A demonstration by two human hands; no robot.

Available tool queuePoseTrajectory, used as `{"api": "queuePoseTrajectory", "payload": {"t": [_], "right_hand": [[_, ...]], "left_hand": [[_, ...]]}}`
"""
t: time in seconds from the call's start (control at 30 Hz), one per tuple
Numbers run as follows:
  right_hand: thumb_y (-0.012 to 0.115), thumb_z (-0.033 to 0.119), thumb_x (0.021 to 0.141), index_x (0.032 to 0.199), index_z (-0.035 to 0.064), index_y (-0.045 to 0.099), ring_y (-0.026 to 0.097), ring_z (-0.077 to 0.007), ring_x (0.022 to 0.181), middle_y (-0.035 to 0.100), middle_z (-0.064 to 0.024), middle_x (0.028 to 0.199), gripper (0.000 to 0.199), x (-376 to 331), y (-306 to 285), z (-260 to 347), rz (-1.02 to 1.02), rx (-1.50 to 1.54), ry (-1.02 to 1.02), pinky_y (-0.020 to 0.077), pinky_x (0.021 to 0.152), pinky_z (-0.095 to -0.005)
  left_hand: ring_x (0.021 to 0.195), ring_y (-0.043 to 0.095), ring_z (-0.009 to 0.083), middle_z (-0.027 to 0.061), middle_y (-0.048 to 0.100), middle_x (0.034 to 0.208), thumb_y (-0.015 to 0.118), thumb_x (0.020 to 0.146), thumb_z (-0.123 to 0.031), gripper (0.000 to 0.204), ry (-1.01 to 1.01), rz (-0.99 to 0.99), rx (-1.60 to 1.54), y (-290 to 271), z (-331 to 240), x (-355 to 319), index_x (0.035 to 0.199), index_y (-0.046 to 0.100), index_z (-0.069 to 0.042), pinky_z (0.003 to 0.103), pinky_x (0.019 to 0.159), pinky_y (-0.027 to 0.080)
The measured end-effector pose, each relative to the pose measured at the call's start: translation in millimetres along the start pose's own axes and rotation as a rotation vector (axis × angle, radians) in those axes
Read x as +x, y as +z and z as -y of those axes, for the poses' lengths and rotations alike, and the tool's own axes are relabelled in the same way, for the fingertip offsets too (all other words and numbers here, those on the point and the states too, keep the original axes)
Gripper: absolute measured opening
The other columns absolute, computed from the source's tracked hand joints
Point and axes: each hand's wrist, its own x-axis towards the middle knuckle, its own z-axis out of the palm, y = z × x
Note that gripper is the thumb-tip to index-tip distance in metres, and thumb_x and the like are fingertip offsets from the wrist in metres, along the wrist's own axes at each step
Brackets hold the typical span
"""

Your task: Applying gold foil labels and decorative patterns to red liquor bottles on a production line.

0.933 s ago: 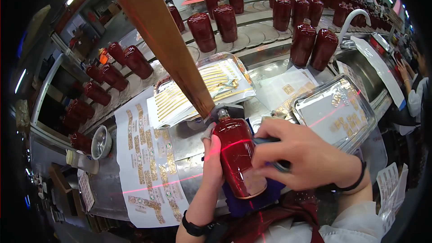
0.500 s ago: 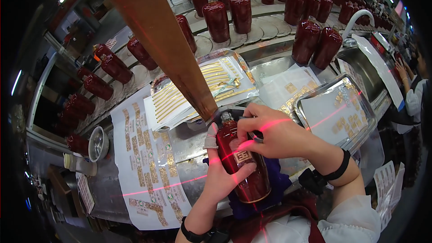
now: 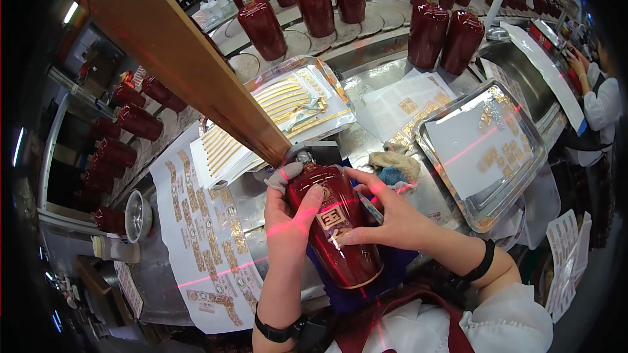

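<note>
I hold a dark red glossy bottle point(image 3: 330, 225) lying tilted over a blue cloth point(image 3: 399, 268) at the front of the bench. My left hand point(image 3: 288, 219) wraps its left side, thumb across the front. My right hand point(image 3: 386, 212) rests on the right side, fingers pressing next to a small gold label point(image 3: 330, 217) on the bottle's front. The bottle's neck points away from me, under a slanting wooden beam point(image 3: 190, 59). A red laser line crosses the bottle and both hands.
White sheets of gold labels point(image 3: 203, 242) lie to the left, trays of gold strips point(image 3: 294, 104) behind. A steel tray point(image 3: 484, 150) with labels sits right. Several red bottles point(image 3: 314, 3) stand on a conveyor behind and lie at left. Another person point(image 3: 598, 101) works at far right.
The bottle has tilted more upright toward me with its label side facing up. My right hand moved from the bottle's top to its right side beside the gold label.
</note>
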Motion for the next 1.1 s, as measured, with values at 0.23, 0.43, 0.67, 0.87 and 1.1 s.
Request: {"api": "queuePoseTrajectory", "payload": {"t": [0.23,0.43,0.67,0.87,1.1], "right_hand": [[0.086,0.034,0.07,0.149,0.0083,0.024,0.039,-0.0237,0.128,0.036,-0.0109,0.144,0.103,4,0,-6,0.005,-0.005,-0.02,0.0336,0.106,-0.0397],[0.079,0.028,0.079,0.148,0.0092,0.03,0.044,-0.0198,0.122,0.046,-0.0093,0.133,0.087,7,-4,1,0.029,0.196,0.035,0.0353,0.105,-0.0365],[0.078,0.034,0.08,0.149,0.0085,0.03,0.045,-0.0223,0.126,0.047,-0.0118,0.138,0.088,2,-8,-1,0.038,0.302,0.029,0.0358,0.106,-0.0369],[0.086,0.028,0.069,0.151,0.0094,0.023,0.036,-0.0248,0.133,0.035,-0.0097,0.147,0.105,3,-1,-11,0.05,0.138,-0.068,0.0271,0.112,-0.0409],[0.087,0.029,0.068,0.151,0.0097,0.021,0.037,-0.0253,0.132,0.034,-0.0102,0.147,0.108,3,-4,-8,0.071,0.135,-0.047,0.0277,0.112,-0.0422]], "left_hand": [[0.105,0.06,0.0182,0.0118,0.061,0.115,0.068,0.086,-0.003,0.042,0.01,-0.022,-0.002,4,-3,0,0.123,0.048,-0.003,0.032,0.094,0.049],[0.107,0.059,0.0183,0.0122,0.059,0.12,0.063,0.092,-0.009,0.038,0.013,0.026,-0.03,-2,2,-3,0.126,0.048,-0.004,0.033,0.094,0.048],[0.133,0.039,0.0278,0.0144,0.033,0.146,0.073,0.081,-0.029,0.093,0.152,0.24,-0.087,-16,13,-19,0.152,0.016,-0.01,0.043,0.108,0.037],[0.133,0.038,0.0306,0.016,0.026,0.149,0.073,0.078,-0.013,0.105,0.117,0.325,-0.054,-15,15,-31,0.153,-0.001,-0.017,0.046,0.107,0.038],[0.132,0.04,0.0311,0.0172,0.026,0.149,0.071,0.079,-0.009,0.105,0.084,0.339,-0.049,-15,11,-31,0.153,-0.003,-0.017,0.046,0.106,0.039]]}}
